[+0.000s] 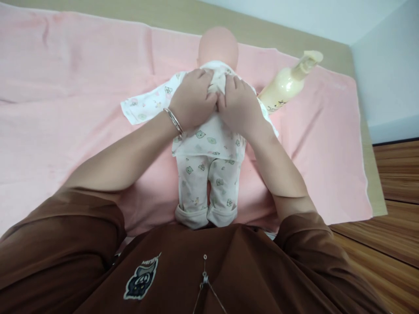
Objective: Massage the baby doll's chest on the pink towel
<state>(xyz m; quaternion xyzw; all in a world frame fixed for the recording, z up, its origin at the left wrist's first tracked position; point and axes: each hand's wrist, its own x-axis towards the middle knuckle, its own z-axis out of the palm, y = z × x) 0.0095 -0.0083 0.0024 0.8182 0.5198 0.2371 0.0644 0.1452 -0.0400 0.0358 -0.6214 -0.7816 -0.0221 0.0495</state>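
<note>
A bald baby doll (218,46) lies stretched out, its head away from me. It is dressed in a white long-sleeved top (209,141) with small green animal prints and matching trousers (193,179) with turned-up cuffs. My left hand (194,99), with a silver bangle at the wrist, is closed on the top's fabric at the upper body. Close beside it, my right hand (241,104) pinches the same bunched fabric, thumbs nearly touching. One sleeve (140,104) spreads flat to the left; the other is mostly hidden behind my right arm.
A cream pump bottle (286,85) lies or leans to the right of the doll, its lower end partly covered. Under everything is a creased pink cloth (81,65) on a wooden tabletop (376,192). A white wall (389,74) rises behind, and brown wood flooring (399,174) shows at right.
</note>
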